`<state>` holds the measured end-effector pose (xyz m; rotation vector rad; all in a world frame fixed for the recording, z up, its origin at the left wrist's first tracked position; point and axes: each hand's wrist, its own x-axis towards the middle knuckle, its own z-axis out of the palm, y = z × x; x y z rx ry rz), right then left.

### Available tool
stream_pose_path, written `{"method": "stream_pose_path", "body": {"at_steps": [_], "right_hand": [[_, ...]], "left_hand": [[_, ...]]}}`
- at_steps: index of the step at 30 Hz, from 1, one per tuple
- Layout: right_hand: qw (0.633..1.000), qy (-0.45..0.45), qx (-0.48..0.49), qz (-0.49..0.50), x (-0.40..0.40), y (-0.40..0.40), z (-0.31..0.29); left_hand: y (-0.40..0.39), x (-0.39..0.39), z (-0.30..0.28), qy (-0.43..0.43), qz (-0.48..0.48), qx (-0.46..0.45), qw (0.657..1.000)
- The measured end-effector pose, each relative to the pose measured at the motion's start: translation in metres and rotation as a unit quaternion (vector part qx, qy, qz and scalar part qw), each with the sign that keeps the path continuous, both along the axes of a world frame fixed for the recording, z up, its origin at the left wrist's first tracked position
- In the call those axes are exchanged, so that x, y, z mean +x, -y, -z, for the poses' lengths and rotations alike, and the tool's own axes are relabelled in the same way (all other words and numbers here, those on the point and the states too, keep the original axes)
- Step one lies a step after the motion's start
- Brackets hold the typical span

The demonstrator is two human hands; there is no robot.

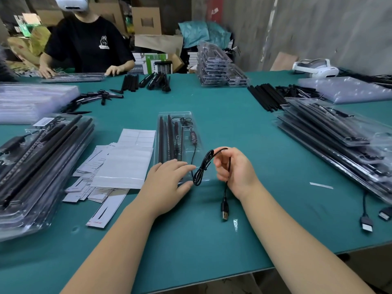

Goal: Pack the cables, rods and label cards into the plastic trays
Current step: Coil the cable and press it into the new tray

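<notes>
Coiling the cable (pixel 202 166) is the step in hand: your right hand (pixel 233 168) pinches the top of the loop between thumb and curled fingers, just above and to the right of the near end of the tray (pixel 169 117). The loop hangs from that pinch, and its lower bend touches or nearly touches the tray's near edge; which, you cannot tell. The free tail drops past your right wrist to the USB plug (pixel 224 211), which lies on the mat nearer you. Your left hand (pixel 169 177) lies flat, fingers straight and together, pressing the tray's near end, with its fingertips just beside the loop. The tray's long axis runs away from you; the rods (pixel 167 136) fill its left side along that axis, and the controller (pixel 193 137) sits right of them, its lead running down toward the loop. Judge the open cable bay to lie forward and left of the right hand, so that hand is the nearer one for seating the coil. The label cards (pixel 125 164) lie just left of the tray. The surface is a green mat (pixel 265 155); filled trays are stacked at both sides, and another person works at the far edge.
</notes>
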<state>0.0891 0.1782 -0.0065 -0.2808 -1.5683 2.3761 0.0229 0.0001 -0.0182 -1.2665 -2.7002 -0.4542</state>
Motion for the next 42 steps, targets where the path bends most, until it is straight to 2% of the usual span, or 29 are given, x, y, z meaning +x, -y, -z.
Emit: {"method": "stream_pose_path", "body": {"at_steps": [6, 15, 19, 22, 25, 28, 32, 34, 38, 42], "right_hand": [[0.998, 0.013, 0.014, 0.064, 0.001, -0.004, 0.004], [0.991, 0.005, 0.131, 0.025, 0.001, 0.003, 0.005], [0.991, 0.011, 0.133, 0.016, 0.001, 0.002, 0.007], [0.990, 0.024, 0.128, 0.061, 0.000, 0.004, 0.005], [0.962, 0.026, 0.211, 0.171, 0.000, 0.008, 0.005], [0.905, -0.036, 0.346, 0.246, 0.004, 0.012, 0.007], [0.819, -0.092, 0.505, 0.256, 0.009, 0.016, 0.001], [0.792, -0.093, 0.559, 0.229, 0.009, 0.019, 0.000], [0.798, -0.106, 0.569, 0.169, 0.008, 0.021, 0.002], [0.807, -0.141, 0.553, 0.151, 0.008, 0.023, 0.003]], "left_hand": [[0.001, 0.004, 0.000, -0.005, -0.002, 0.013, 1.000], [-0.004, 0.012, 0.001, -0.023, 0.019, 0.094, 0.995], [-0.004, 0.011, 0.001, -0.020, 0.029, 0.129, 0.991], [-0.006, 0.013, 0.000, -0.018, 0.026, 0.143, 0.989], [-0.007, 0.014, 0.000, -0.012, 0.027, 0.155, 0.988], [-0.006, 0.013, 0.001, 0.006, 0.015, 0.164, 0.986], [-0.007, 0.013, 0.000, 0.014, 0.008, 0.170, 0.985], [-0.006, 0.014, 0.000, 0.021, 0.016, 0.175, 0.984], [-0.006, 0.017, -0.004, 0.051, 0.027, 0.185, 0.981], [-0.006, 0.021, -0.009, 0.090, 0.056, 0.247, 0.963]]}}
